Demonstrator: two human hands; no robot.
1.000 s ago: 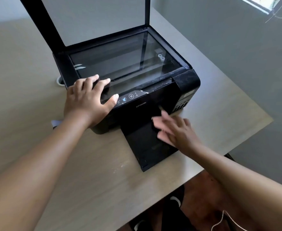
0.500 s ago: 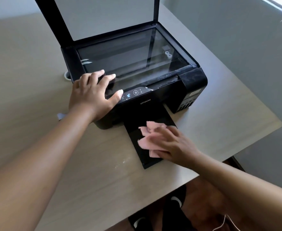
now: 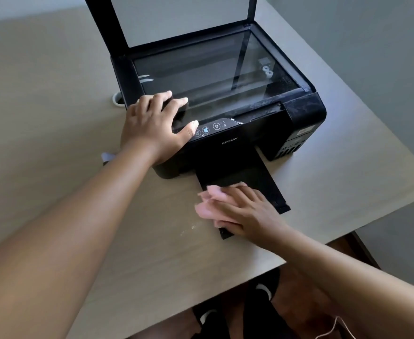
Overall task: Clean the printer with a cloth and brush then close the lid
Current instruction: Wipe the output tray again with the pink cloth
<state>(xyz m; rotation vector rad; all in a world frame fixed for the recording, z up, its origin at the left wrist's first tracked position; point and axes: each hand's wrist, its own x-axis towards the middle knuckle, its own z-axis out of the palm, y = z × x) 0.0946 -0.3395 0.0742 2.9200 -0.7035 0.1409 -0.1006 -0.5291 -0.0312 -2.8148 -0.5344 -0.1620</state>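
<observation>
At inspection, the printer [image 3: 225, 113] stood on the table [image 3: 54, 94] with its lid [image 3: 176, 15] raised upright at the back; closing it remained undone. Your left hand [image 3: 152, 128] lay flat on the front left corner of the scanner glass [image 3: 213, 77], fingers spread and gripping nothing, apparently steadying the machine. Your right hand [image 3: 247, 211] pressed a pink cloth [image 3: 208, 204] flat onto the near end of the extended output tray [image 3: 237, 177], fingers extended over the cloth rather than curled around it; the cloth spilled past the tray's left edge towards the table. I judged the cloth stage to be in hand, with the tray under wiping; pale dust was visible along the front right edge of the glass and on the ink tank housing [image 3: 303, 111], so wiping was incomplete. No brush was in view; brushing appeared outstanding.
</observation>
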